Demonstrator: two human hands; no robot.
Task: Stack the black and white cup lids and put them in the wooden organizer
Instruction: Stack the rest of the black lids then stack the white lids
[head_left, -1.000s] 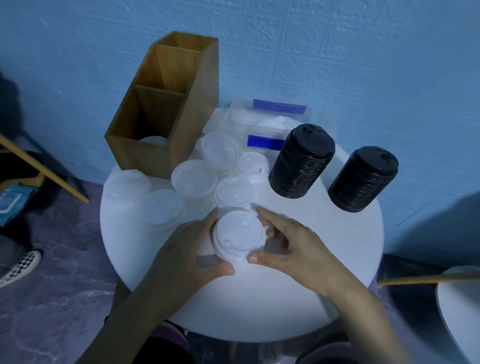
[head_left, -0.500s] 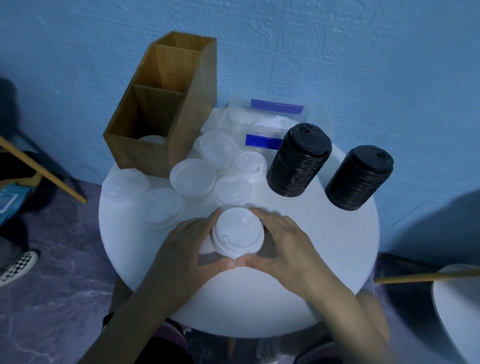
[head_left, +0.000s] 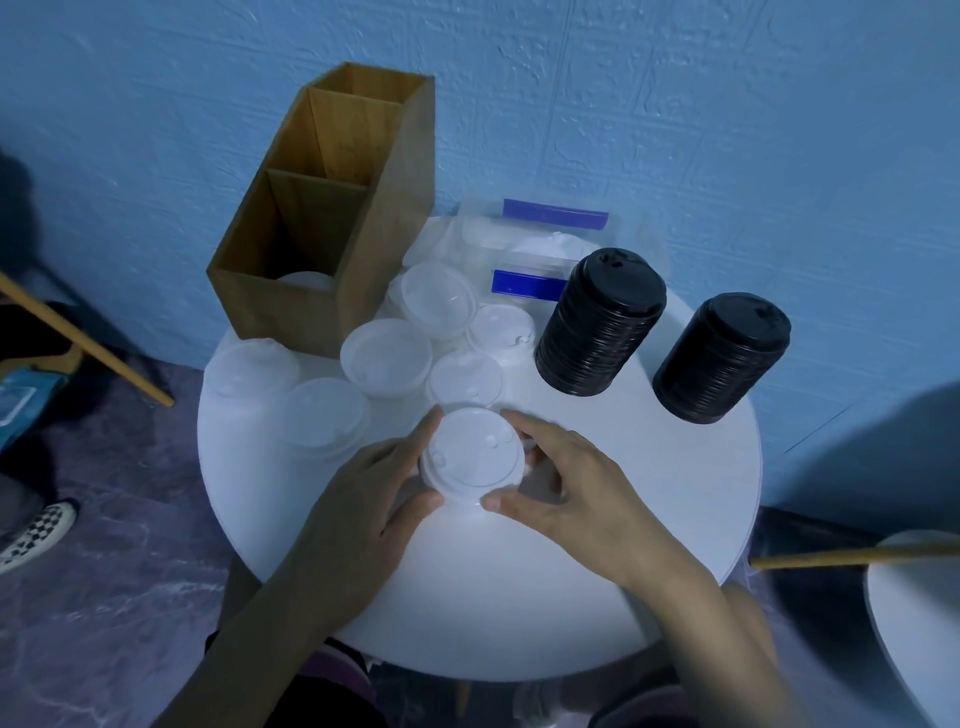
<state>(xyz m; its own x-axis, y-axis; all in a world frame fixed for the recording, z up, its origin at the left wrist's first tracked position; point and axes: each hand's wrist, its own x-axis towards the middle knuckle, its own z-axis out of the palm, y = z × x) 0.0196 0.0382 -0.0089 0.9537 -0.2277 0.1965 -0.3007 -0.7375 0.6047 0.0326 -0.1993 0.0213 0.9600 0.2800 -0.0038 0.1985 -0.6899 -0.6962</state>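
A short stack of white lids (head_left: 472, 452) stands on the round white table (head_left: 649, 519) near its middle. My left hand (head_left: 374, 499) grips the stack's left side with thumb and fingers curled round it. From the right, my right hand (head_left: 566, 488) holds the same stack. Several more white lids (head_left: 387, 356) lie loose behind it. Two tall stacks of black lids (head_left: 602, 319) (head_left: 722, 356) stand at the right. The wooden organizer (head_left: 332, 208) stands at the back left, with white lids (head_left: 306, 280) low in its near compartment.
Clear plastic bags with blue strips (head_left: 550, 228) lie behind the lids against the blue wall. A second white table (head_left: 914, 623) and a wooden rod (head_left: 852, 556) are at the right edge. A shoe (head_left: 36, 535) and a wooden leg (head_left: 83, 338) show at the left.
My right hand has closed in on the white stack from the right; both hands now hold it. The view has shifted slightly.
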